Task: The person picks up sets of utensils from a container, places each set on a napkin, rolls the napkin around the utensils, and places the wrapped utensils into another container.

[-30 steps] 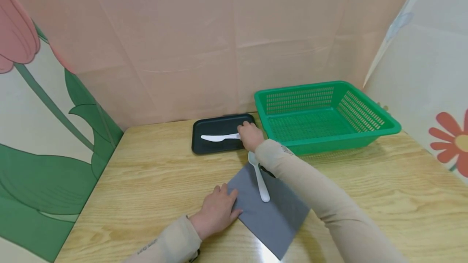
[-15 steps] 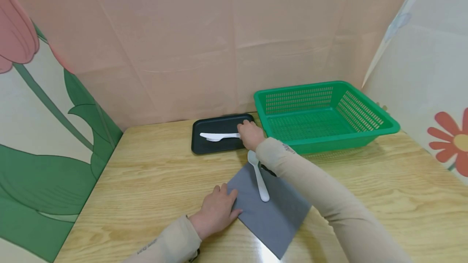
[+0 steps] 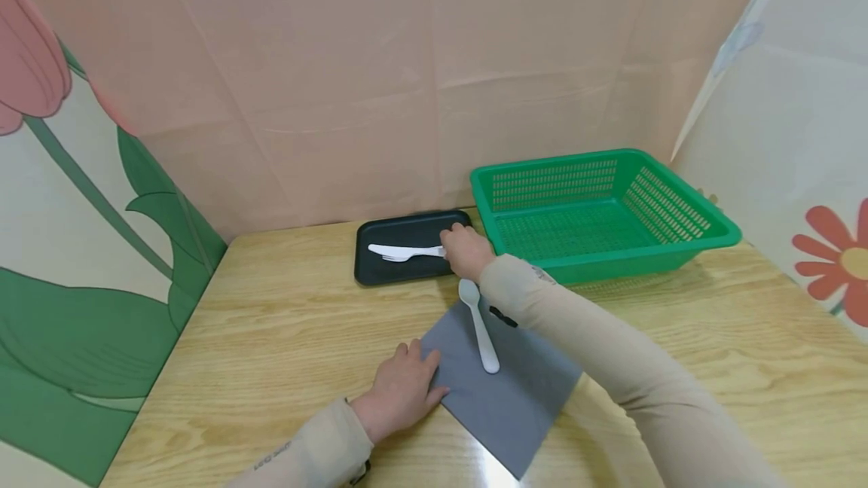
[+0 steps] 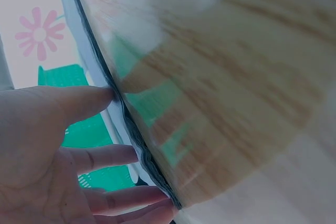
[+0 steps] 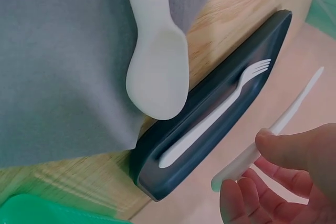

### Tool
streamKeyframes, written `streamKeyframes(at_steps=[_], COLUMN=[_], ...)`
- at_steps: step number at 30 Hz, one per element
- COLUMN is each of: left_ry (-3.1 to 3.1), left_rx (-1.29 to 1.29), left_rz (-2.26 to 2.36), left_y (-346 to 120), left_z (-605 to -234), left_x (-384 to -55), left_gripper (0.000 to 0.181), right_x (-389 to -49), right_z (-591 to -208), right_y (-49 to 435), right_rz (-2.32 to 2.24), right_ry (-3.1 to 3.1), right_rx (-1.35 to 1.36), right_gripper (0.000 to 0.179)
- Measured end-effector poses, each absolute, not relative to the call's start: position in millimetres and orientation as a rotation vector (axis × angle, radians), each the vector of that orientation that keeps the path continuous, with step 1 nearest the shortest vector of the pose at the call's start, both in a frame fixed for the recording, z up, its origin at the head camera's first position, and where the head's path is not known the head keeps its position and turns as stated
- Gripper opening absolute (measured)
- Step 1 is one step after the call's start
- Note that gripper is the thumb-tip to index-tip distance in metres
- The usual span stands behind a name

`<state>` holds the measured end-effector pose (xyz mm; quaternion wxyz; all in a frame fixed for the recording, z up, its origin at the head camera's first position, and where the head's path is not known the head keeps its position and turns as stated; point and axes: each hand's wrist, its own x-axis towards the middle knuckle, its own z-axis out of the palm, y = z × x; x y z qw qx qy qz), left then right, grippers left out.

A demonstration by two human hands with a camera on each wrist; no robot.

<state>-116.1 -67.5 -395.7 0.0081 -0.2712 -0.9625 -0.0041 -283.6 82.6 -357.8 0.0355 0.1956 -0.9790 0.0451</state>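
Observation:
A white plastic knife (image 5: pixel 287 115) is pinched at its handle by my right hand (image 3: pixel 468 251), over the black tray (image 3: pixel 410 228). Below the knife, a white fork (image 5: pixel 210 121) lies in the tray; the head view shows mostly its tines. My left hand (image 3: pixel 400 388) rests at the left edge of a grey folded napkin (image 3: pixel 522 382), fingers extended, fingertips and thumb touching that edge in the left wrist view. Lying on the napkin is a white spoon (image 3: pixel 484 337), its bowl reaching past the far corner. My right sleeve hides part of the napkin.
A green plastic basket (image 3: pixel 610 254) stands right of the tray, close to my right forearm. The wooden table (image 3: pixel 285 337) ends at a pink backdrop (image 3: pixel 325 111) behind the tray.
The knife has lifted and shifted slightly, so the fork's tines now show beneath it. My left hand, the spoon and the napkin have stayed about where they were.

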Motion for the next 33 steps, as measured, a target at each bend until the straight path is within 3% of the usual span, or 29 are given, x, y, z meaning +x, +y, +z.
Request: streamKeyframes(at_steps=[33], left_ry=[-3.026], left_rx=[-0.849], left_rz=[0.002], left_y=[-66.8], left_z=[-395.2], left_x=[-115.8], left_gripper=[0.041], right_x=[-267.6], right_z=[-341.4], right_y=[89.5], right_rz=[0.193], right_ry=[-3.05], right_rx=[0.596], right_gripper=[0.017])
